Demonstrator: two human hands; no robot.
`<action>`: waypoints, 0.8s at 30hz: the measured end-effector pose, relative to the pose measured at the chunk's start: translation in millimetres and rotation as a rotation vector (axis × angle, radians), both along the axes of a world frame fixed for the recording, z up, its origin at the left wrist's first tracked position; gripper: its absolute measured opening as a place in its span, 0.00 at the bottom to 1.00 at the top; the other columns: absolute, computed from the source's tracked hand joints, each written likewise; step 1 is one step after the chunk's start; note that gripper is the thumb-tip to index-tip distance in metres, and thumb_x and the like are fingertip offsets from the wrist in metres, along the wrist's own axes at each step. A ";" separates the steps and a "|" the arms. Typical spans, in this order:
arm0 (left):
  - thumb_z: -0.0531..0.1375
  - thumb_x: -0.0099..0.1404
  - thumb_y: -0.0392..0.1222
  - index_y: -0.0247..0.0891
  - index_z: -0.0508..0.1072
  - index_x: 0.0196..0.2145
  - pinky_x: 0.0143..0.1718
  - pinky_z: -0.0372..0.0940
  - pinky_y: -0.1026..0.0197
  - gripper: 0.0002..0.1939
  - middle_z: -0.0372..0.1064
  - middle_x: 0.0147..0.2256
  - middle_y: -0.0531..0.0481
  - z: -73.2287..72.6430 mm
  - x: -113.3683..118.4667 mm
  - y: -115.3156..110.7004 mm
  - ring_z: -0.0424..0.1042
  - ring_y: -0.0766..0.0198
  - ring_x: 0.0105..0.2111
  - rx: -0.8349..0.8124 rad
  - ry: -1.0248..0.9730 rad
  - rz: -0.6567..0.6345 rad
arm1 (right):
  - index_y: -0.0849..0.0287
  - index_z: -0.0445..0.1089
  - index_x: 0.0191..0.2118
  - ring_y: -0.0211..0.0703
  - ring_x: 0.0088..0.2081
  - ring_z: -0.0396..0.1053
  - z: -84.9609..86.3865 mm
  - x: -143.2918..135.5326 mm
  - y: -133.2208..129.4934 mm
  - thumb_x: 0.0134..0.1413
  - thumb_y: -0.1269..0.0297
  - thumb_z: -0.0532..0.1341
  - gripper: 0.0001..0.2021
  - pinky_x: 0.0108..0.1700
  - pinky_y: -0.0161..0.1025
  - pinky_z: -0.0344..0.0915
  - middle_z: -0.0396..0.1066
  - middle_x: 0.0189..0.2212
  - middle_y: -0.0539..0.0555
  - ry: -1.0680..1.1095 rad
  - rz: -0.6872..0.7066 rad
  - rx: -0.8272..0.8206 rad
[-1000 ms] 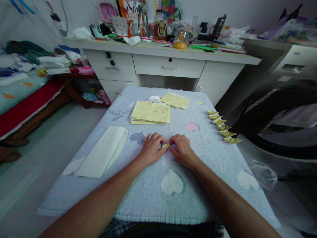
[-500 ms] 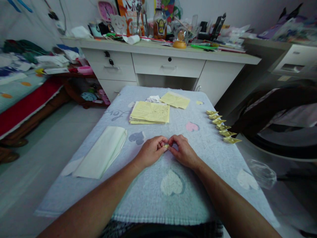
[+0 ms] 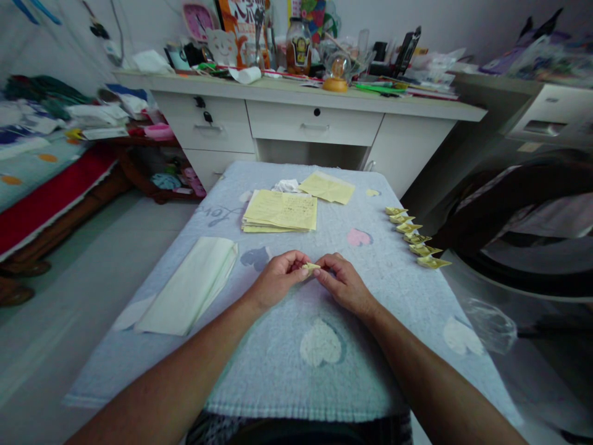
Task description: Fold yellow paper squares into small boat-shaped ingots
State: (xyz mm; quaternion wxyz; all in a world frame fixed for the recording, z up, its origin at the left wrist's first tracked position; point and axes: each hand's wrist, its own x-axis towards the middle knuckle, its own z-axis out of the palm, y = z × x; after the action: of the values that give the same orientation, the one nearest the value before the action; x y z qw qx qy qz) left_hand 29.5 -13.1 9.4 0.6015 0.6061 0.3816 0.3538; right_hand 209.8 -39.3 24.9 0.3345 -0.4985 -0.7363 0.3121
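Between my two hands is a small folded yellow paper boat [image 3: 311,267], held just above the cloth. My left hand [image 3: 281,277] pinches its left end between thumb and fingers. The thumb and fingertips of my right hand [image 3: 343,281] close on its right end. Along the right edge of the table stands a row of several similar folded paper boats [image 3: 422,250]. Beyond my hands lies a stack of yellow paper sheets [image 3: 280,211], with some writing on the top one. Parts of the held boat are hidden by my fingers.
A blue patterned cloth [image 3: 370,371] covers the table. On its left lies a folded pale sheet [image 3: 188,287]. Loose yellow paper [image 3: 328,187] and a crumpled white tissue [image 3: 286,185] sit at the back. A cluttered white desk [image 3: 319,93] stands behind; a washing machine [image 3: 551,123] is at right.
My hands have drawn slightly apart, and more of the yellow paper boat shows between them. The things on the table have not moved.
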 end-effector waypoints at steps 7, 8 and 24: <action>0.61 0.60 0.45 0.35 0.69 0.34 0.31 0.56 0.65 0.10 0.62 0.28 0.55 0.0 0.6 -0.4 0.61 0.70 0.28 -0.005 0.010 -0.038 | 0.58 0.69 0.28 0.40 0.34 0.62 -3.7 -0.1 0.5 0.59 0.55 0.56 0.14 0.40 0.37 0.58 0.66 0.25 0.49 0.089 -0.019 -0.043; 0.61 0.60 0.45 0.35 0.69 0.34 0.31 0.56 0.65 0.10 0.62 0.28 0.55 -0.1 0.8 -0.4 0.61 0.70 0.28 -0.008 0.008 -0.042 | 0.58 0.69 0.28 0.40 0.34 0.62 -4.1 0.0 0.7 0.59 0.55 0.56 0.14 0.40 0.37 0.58 0.65 0.25 0.49 0.104 -0.021 -0.051; 0.64 0.53 0.41 0.35 0.67 0.29 0.25 0.55 0.67 0.10 0.64 0.23 0.56 10.0 -1.8 -1.0 0.61 0.72 0.22 -0.143 -0.150 0.046 | 0.59 0.70 0.30 0.41 0.36 0.63 -3.4 -3.6 0.5 0.58 0.56 0.57 0.13 0.42 0.38 0.58 0.69 0.28 0.50 0.117 0.058 -0.093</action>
State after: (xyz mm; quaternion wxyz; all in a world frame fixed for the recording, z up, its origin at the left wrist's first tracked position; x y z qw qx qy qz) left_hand 27.7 -14.1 19.4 0.6618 0.5245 0.3737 0.3838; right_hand 206.2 -38.8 21.5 0.3445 -0.4728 -0.7143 0.3842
